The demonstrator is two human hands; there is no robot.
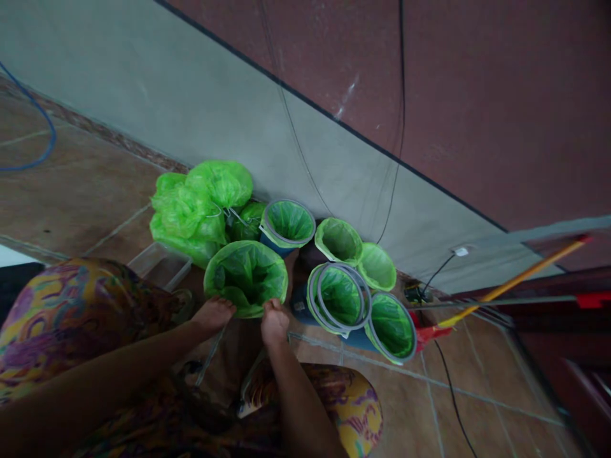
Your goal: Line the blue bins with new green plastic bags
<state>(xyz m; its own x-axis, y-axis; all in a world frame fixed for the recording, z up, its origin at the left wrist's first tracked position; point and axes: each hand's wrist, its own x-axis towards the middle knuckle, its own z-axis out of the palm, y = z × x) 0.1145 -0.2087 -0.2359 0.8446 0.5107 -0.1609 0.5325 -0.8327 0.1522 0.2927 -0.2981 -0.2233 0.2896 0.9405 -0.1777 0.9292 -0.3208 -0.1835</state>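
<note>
A bin lined with a green garbage bag [245, 251] stands right in front of me, the bag folded outward over its rim. At the near left side of that rim, my left hand [216, 313] is closed on the bag's edge. My right hand [275, 322], fingers bent in, pinches the same edge at the near right. The fingertips of both hands are partly hidden. Inside the bin the bag hangs loose and wrinkled.
More lined bins stand by the wall, including a blue one [289, 240] with a grey ring. Filled green bags [195, 207] are piled at left beside a clear plastic box [160, 266]. To the right are a yellow-orange pole [525, 272], a red dustpan-like piece [431, 334] and a black cable [451, 388].
</note>
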